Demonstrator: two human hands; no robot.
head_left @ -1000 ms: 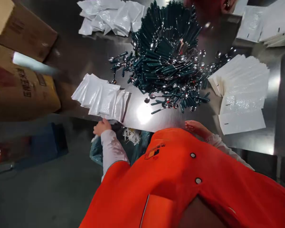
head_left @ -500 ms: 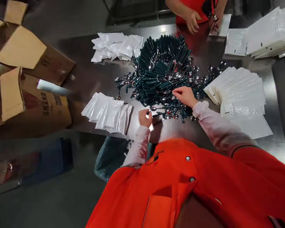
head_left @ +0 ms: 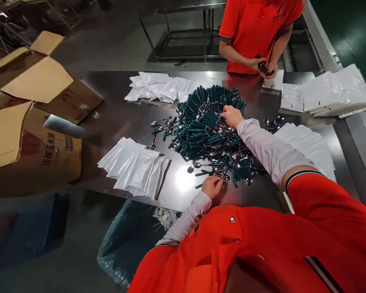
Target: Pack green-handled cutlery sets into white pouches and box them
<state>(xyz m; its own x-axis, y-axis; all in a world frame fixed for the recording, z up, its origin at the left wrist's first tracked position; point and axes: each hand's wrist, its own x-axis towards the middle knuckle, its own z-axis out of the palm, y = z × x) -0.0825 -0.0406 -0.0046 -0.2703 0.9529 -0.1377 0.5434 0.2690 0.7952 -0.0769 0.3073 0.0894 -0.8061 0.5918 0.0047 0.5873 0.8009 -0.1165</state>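
A large heap of spoons (head_left: 198, 134) with dark green handles and shiny metal bowls covers the middle of the steel table. My right hand (head_left: 232, 116) reaches over it from the right, its fingertips pinched at a green spoon handle near the heap's centre. Close to the table's front edge is my left hand (head_left: 212, 186), closed, beside a few loose spoons at the heap's near side. What its fingers hold, if anything, is hidden. Filled white bubble pouches (head_left: 137, 167) lie in an overlapping row to the left of my left hand.
More white pouches (head_left: 158, 86) lie at the far left. Flat white bags (head_left: 306, 142) fan out under my right forearm, and a stack (head_left: 332, 93) stands farther back. Across the table a co-worker (head_left: 259, 36) holds dark spoons. Cardboard boxes (head_left: 61, 154) stand left; a plastic-lined bin (head_left: 125, 240) is below.
My right hand has moved forward, deeper over the heap. My left hand has shifted right, toward the loose spoons. The view has tilted up, and the co-worker's hands have come together around spoons.
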